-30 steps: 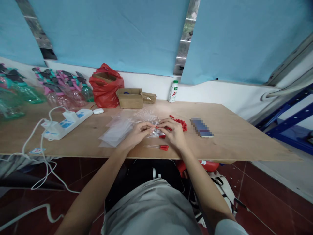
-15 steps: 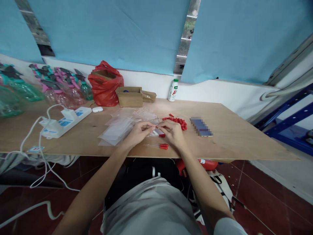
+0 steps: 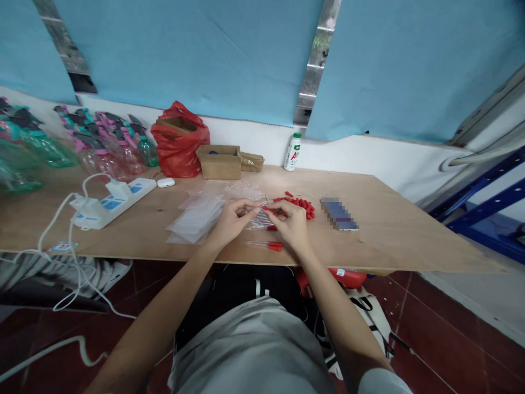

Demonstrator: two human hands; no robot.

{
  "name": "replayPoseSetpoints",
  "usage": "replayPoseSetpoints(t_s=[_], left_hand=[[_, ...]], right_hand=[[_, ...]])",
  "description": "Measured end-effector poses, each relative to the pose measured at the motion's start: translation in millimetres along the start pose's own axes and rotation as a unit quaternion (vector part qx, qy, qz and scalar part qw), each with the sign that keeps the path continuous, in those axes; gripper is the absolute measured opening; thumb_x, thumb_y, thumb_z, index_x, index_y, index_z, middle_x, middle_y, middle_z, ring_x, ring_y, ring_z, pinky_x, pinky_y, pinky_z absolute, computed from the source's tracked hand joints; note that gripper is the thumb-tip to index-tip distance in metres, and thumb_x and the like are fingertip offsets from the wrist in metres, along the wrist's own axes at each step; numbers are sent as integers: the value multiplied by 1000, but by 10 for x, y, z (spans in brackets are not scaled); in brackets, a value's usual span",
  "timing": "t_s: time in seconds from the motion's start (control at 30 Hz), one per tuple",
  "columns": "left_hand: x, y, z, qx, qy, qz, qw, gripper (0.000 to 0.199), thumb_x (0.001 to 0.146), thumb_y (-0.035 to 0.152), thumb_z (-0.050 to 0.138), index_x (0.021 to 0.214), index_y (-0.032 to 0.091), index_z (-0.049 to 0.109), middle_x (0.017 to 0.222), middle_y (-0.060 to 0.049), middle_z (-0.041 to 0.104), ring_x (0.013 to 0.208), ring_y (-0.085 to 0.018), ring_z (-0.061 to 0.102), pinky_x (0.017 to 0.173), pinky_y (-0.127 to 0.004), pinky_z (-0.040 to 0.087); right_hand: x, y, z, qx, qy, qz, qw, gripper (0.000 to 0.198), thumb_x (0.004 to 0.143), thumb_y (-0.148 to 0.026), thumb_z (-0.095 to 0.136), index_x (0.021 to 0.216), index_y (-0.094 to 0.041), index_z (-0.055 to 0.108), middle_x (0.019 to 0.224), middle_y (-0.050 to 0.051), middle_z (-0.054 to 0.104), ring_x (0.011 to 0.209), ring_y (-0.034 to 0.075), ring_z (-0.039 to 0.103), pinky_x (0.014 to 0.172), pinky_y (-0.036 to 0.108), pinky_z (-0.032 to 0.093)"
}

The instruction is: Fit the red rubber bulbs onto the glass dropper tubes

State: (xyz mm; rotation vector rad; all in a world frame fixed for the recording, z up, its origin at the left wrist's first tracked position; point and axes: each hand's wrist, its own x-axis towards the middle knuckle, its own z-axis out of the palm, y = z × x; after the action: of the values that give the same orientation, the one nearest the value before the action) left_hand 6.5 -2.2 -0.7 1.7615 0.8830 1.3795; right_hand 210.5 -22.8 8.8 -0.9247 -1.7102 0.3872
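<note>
Above the wooden table, my left hand (image 3: 234,220) and my right hand (image 3: 292,220) meet nearly fingertip to fingertip, both pinched. A small red rubber bulb (image 3: 264,207) shows at the right fingertips. What the left fingers pinch is too small to make out. Beneath and behind the hands lie thin clear dropper tubes (image 3: 259,220). Several loose red bulbs (image 3: 302,206) form a pile just beyond my right hand. Nearer the front edge, droppers with red bulbs (image 3: 275,247) lie side by side, and another red bulb peeks out beside my right hand.
Clear plastic bags (image 3: 192,221) lie left of my hands. A phone (image 3: 339,214) rests to the right. Behind stand a cardboard box (image 3: 220,164), a red plastic bag (image 3: 176,150) and a white bottle (image 3: 292,153). Farther left are a power strip (image 3: 109,208) and spray bottles (image 3: 123,156).
The fingertips have drawn slightly apart, and the red bulb between them shows more clearly. The whole view has shifted a little; the things on the table look unmoved.
</note>
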Motion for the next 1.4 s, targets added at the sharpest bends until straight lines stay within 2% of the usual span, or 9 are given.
replayPoseSetpoints(t_s=[0.13,0.23,0.33,0.47,0.6,0.9,1.13,1.4], left_hand=[[-12,-33,12,51,9,8,999,27,93,44,78,104,21,83,74,-1,70,61,-13,55,57,-28,40],[-25,-51,12,98,15,22,995,26,94,45,76,102,21,83,65,2,63,55,-12,47,53,-27,33],[-36,-37,1,140,17,38,989,23,96,43,75,99,21,82,63,3,62,56,-12,50,56,-27,37],[-46,4,-23,187,15,63,980,20,96,41,74,100,22,81,72,1,71,62,-14,59,63,-29,43],[-66,21,-33,209,-7,64,976,22,98,43,72,97,23,80,73,0,73,65,-16,61,64,-29,44],[-87,49,-19,212,4,88,973,23,101,43,69,101,21,74,73,1,67,65,-14,59,64,-26,44],[-91,66,-23,217,7,123,968,22,104,37,64,96,20,73,73,2,65,63,-11,54,61,-24,40],[-70,63,-43,153,-31,99,983,23,103,39,67,96,19,77,74,1,66,65,-12,55,62,-24,40]], right_hand=[[-17,-13,18,-9,13,6,1000,18,97,-39,76,99,-23,84,94,7,82,77,22,73,80,37,62],[-26,-21,27,-12,12,0,1000,19,98,-40,75,98,-23,84,92,7,82,77,22,73,80,37,62],[-26,-17,30,-11,5,-7,1000,20,99,-41,74,98,-24,84,92,7,82,79,23,73,80,38,62],[-21,14,32,-4,1,-12,1000,21,100,-41,73,97,-24,85,94,8,82,82,24,74,79,37,60],[-15,51,33,13,-19,7,1000,22,98,-43,76,98,-24,86,93,7,83,77,23,73,76,36,58],[2,151,-13,124,-42,82,988,28,90,-47,85,99,-21,85,91,7,82,77,22,73,76,34,59],[-12,204,9,137,-25,83,987,29,87,-47,87,97,-21,84,89,6,80,77,20,72,75,33,59],[-20,158,-30,126,-46,71,988,25,89,-45,85,97,-21,84,91,6,81,79,21,72,75,33,58]])
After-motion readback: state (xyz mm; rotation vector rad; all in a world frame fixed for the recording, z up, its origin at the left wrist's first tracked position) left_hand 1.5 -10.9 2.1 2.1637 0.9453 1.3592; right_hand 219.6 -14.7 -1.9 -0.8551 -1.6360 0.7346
